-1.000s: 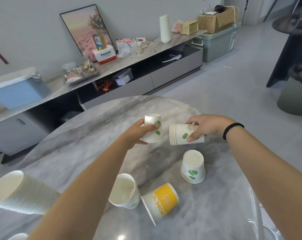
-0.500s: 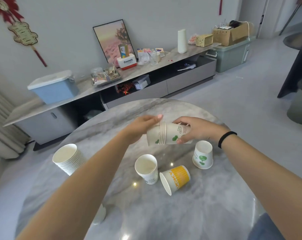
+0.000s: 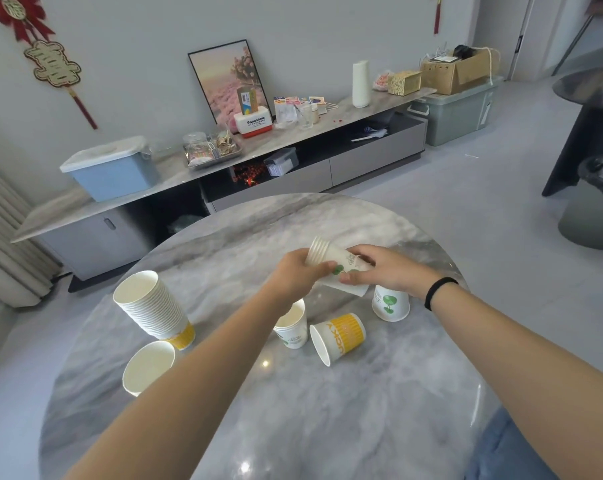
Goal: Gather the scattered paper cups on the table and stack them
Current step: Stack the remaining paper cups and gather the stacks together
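Above the round marble table (image 3: 327,410) both hands hold a small stack of nested white cups with green print (image 3: 334,263), lying on its side with the rims pointing left. My left hand (image 3: 293,277) grips its rim end and my right hand (image 3: 386,271) grips its base end. Below them an upright white cup (image 3: 292,329) stands partly hidden by my left forearm. A yellow-striped cup (image 3: 338,337) lies on its side, and a green-print cup (image 3: 390,304) stands upside down. A tall cup stack (image 3: 151,306) leans at the left, a single cup (image 3: 147,367) in front of it.
The table edge curves round on all sides. Behind it runs a long low cabinet (image 3: 224,168) with a blue bin (image 3: 113,168), a framed picture and boxes. A dark bin (image 3: 594,206) stands on the floor at the right.
The cup in my left hand has been pushed into the cups in my right hand, forming one stack. The view has pulled back, bringing the tall stack and a single cup into sight.
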`<act>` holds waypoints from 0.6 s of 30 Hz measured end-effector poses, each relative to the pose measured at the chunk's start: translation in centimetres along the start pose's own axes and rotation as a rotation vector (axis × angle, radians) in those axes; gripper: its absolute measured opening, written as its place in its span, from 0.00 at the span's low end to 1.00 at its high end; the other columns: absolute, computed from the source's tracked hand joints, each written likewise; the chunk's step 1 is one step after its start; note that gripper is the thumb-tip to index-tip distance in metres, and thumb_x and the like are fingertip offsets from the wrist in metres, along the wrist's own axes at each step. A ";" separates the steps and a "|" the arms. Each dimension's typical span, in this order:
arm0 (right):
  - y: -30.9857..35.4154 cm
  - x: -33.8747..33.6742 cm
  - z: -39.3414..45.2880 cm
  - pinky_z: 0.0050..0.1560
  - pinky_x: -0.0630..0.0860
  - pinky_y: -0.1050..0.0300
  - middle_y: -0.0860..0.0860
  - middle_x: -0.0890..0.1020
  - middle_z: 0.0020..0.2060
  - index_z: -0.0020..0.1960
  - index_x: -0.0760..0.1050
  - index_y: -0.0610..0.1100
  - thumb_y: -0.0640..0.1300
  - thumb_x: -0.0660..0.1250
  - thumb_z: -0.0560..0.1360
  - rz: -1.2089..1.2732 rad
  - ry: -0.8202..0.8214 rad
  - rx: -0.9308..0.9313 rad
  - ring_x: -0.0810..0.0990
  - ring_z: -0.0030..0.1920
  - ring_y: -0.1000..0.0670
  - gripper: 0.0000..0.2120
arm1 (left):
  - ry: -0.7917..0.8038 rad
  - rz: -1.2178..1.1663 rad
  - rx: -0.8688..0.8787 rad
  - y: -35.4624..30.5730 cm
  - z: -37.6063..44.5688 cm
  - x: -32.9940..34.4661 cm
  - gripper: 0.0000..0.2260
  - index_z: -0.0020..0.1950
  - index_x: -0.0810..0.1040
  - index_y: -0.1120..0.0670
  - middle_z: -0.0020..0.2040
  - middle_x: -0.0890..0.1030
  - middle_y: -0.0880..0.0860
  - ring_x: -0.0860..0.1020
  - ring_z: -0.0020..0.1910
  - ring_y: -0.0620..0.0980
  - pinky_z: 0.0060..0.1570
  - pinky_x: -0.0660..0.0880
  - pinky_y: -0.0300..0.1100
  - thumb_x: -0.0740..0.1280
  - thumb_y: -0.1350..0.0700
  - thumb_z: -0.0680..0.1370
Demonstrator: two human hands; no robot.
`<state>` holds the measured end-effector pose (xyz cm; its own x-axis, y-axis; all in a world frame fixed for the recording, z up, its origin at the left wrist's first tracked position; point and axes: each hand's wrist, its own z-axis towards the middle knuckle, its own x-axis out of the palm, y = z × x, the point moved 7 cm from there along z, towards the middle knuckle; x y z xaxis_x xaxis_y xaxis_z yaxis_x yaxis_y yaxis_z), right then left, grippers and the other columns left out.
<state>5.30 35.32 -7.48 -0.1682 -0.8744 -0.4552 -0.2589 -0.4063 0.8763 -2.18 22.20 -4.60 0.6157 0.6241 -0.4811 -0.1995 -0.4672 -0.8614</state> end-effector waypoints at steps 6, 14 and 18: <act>-5.5 -2.4 0.7 0.73 0.59 0.44 0.47 0.65 0.73 0.73 0.63 0.53 0.60 0.72 0.67 -0.565 -0.085 0.204 0.58 0.74 0.42 0.38 | -0.158 0.338 0.014 0.4 -0.9 -2.5 0.12 0.51 0.76 0.63 0.40 0.76 0.56 0.72 0.40 0.55 0.38 0.67 0.43 0.66 0.53 0.77; -4.9 -1.5 0.5 0.52 0.75 0.52 0.43 0.75 0.60 0.63 0.68 0.48 0.48 0.72 0.70 -0.497 -0.119 0.156 0.76 0.57 0.41 0.25 | -0.310 0.627 0.141 -1.4 -3.3 -5.6 0.09 0.55 0.71 0.57 0.45 0.76 0.57 0.74 0.47 0.59 0.45 0.64 0.43 0.62 0.53 0.79; -0.1 -1.5 0.0 0.49 0.73 0.52 0.47 0.73 0.52 0.60 0.67 0.48 0.52 0.72 0.69 -0.378 -0.299 0.043 0.75 0.51 0.44 0.24 | -0.337 0.864 0.209 -1.2 -4.1 -6.2 0.13 0.62 0.69 0.56 0.54 0.79 0.58 0.74 0.54 0.60 0.54 0.63 0.46 0.59 0.52 0.80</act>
<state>5.59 36.71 -6.89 -0.3193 -0.5505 -0.7714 -0.3928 -0.6639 0.6364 -2.62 16.33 0.03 -0.0545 0.2776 -0.9592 -0.6353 -0.7507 -0.1812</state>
